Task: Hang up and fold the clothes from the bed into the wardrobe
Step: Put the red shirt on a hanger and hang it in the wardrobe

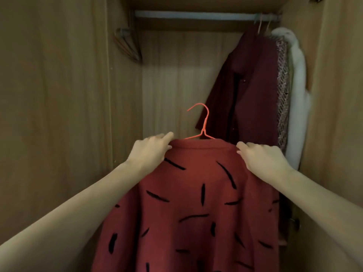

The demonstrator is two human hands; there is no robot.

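Red sweater on its hanger, held up below the wardrobe rail

From my head view, my left hand (152, 149) and right hand (261, 157) each grip a shoulder of the red sweater (196, 203), fingers curled over the cloth and the orange wire hanger (202, 124) inside it; the hook stands free, well below the rail (196, 16), left of the dark red coat (249, 85) hanging from that rail. I judge the knit soft, light and floppy, likely to slide off thin wire, so I should hold it at the shoulders or at the hanger's neck, and aim the hook at the bare rail left of the coat.
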